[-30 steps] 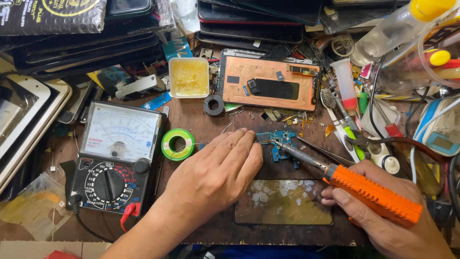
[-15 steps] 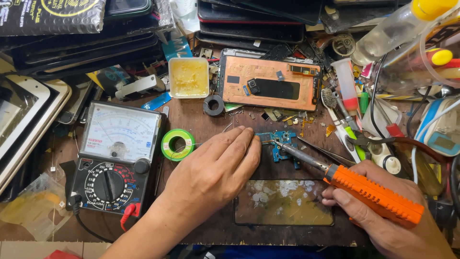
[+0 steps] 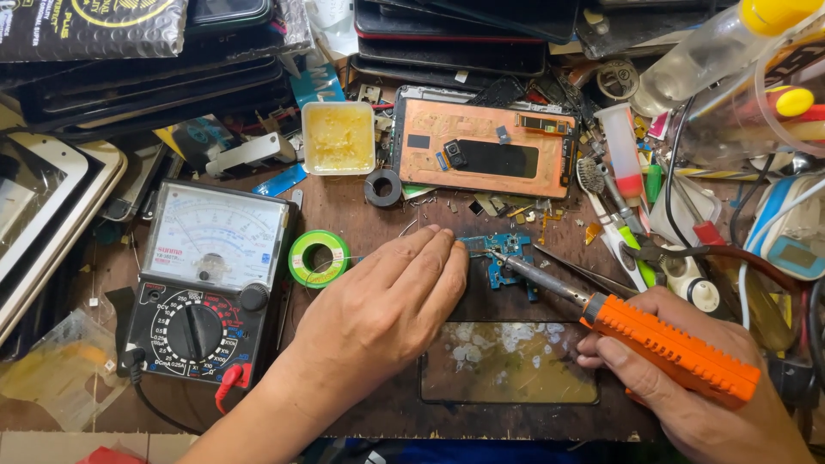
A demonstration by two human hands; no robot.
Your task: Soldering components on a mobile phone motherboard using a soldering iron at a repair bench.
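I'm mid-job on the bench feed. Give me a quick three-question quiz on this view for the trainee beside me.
1. True or false: the right hand holds the orange-handled soldering iron.
2. Where does the iron's tip rest? A) on the green solder spool B) on the small blue circuit board C) in the yellow flux tub
3. Which meter sits to the far side of the left hand from the board?

Key
1. True.
2. B; the left hand's fingertips lie at that board's edge.
3. The analog multimeter, with its dial and plugged-in leads.
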